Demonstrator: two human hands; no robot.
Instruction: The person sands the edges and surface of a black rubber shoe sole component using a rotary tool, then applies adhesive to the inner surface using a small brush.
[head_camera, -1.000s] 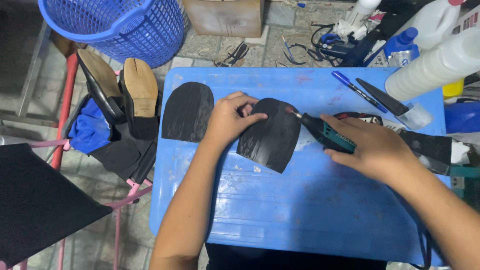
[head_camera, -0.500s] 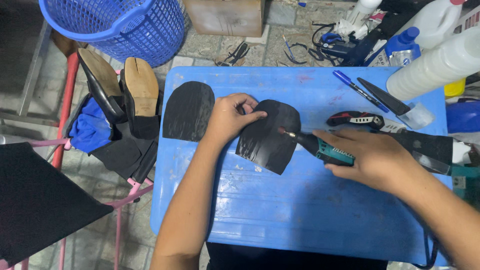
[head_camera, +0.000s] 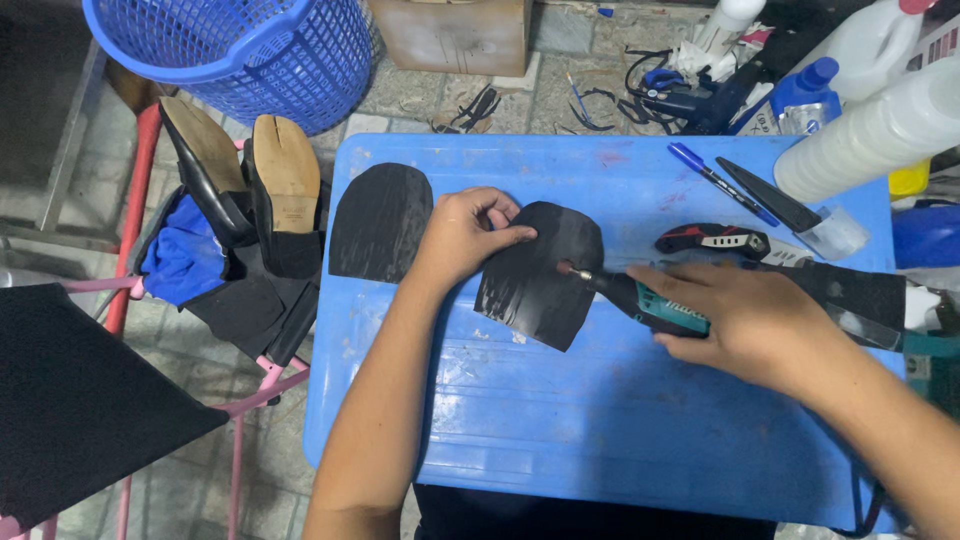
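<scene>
My left hand (head_camera: 468, 232) presses down on the upper left part of a black rubber sole piece (head_camera: 540, 280) lying on a blue plastic table (head_camera: 600, 420). My right hand (head_camera: 745, 322) grips a teal and black rotary tool (head_camera: 640, 298). Its small tip touches the right side of the sole piece. A second black sole piece (head_camera: 380, 222) lies flat to the left, apart from my left hand.
A pair of black shoes (head_camera: 250, 180) rests soles-up on a pink stool with blue cloth. A blue mesh basket (head_camera: 240, 55) stands behind. A blue pen (head_camera: 720, 182), a knife (head_camera: 770, 195), a red-black cutter (head_camera: 712, 240) and white bottles (head_camera: 870, 130) crowd the table's right.
The rotary tool's tip has moved down and left along the sole piece's right side. My right hand has slid lower with it. My left hand stays on the piece.
</scene>
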